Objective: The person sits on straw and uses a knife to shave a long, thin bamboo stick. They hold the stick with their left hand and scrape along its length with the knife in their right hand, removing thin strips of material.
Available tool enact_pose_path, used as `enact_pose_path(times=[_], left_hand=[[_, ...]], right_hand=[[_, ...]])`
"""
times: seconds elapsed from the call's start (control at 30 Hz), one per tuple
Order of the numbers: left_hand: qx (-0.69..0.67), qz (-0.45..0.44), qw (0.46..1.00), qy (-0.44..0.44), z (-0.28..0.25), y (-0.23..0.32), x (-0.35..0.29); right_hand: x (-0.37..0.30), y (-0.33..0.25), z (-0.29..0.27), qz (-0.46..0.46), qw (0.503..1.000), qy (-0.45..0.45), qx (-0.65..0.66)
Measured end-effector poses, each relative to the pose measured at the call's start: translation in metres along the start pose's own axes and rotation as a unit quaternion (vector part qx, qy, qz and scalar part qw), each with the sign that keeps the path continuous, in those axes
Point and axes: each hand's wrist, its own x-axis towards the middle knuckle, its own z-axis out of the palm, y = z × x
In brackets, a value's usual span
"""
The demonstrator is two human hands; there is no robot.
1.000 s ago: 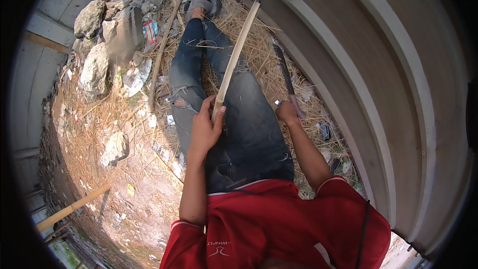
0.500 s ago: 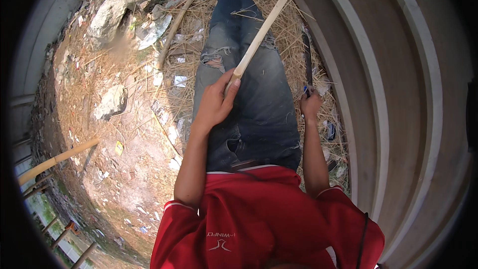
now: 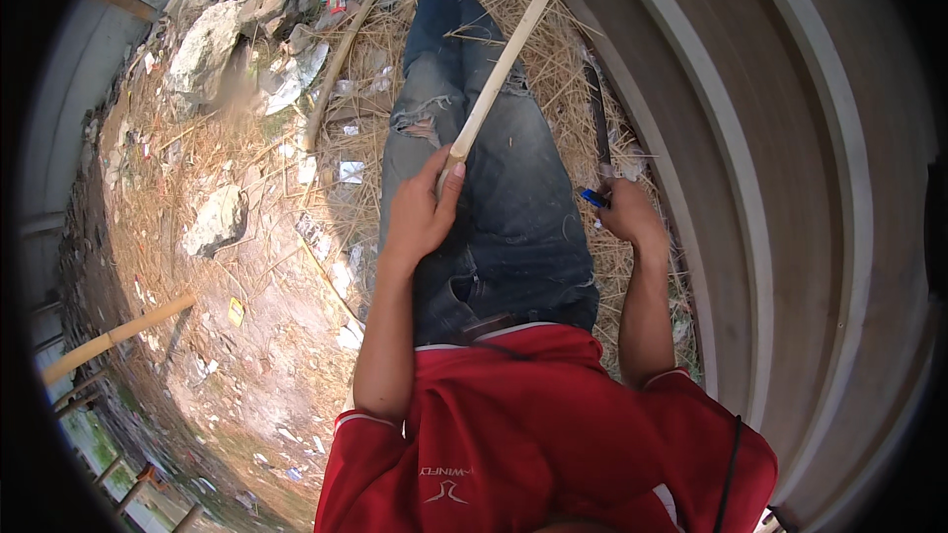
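Observation:
My left hand point(image 3: 423, 214) is closed around the lower end of a bamboo strip point(image 3: 506, 67), long, pale and seemingly split. It slants up and right above my outstretched legs in torn jeans point(image 3: 499, 197), its far end near the metal wall. Over on the right, my right hand point(image 3: 630, 212) has its fingers closed on a small blue-and-black object point(image 3: 595, 198), whose blue end sticks out to the left; the fingers hide the rest. Just beyond that hand, a long dark strip point(image 3: 597, 114) lies on the straw. Whether it touches the fingers I cannot tell.
Close on my right rises a brown corrugated wall point(image 3: 790, 188). Straw point(image 3: 568, 69) covers the ground around my legs. To the left lie a stone point(image 3: 217, 221), larger rocks point(image 3: 204, 51), a thin pole point(image 3: 348, 49) and litter. Another pole point(image 3: 118, 339) juts in from the far left.
My right hand has turned inward, so the blue end now points left and shows more. The bamboo strip and my left hand appear slightly further left and lower in the view.

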Motion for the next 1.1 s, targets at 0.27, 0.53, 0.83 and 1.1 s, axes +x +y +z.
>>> enact_pose_path(times=[0.27,0.53,0.83,1.1], left_hand=[[-0.031,0.006,0.999,-0.003,0.003,-0.002,0.002],[-0.049,0.049,0.997,0.019,0.011,-0.011,0.004],[-0.057,0.048,0.997,0.003,0.009,-0.010,0.008],[-0.045,0.022,0.999,-0.010,0.006,0.000,0.009]], right_hand=[[-0.054,-0.035,-0.059,0.001,0.982,0.163,0.093],[-0.081,-0.018,-0.110,0.048,0.992,0.107,0.041],[0.006,0.089,-0.090,0.161,0.942,-0.161,-0.249],[0.056,0.160,-0.019,-0.026,0.990,0.124,-0.068]])
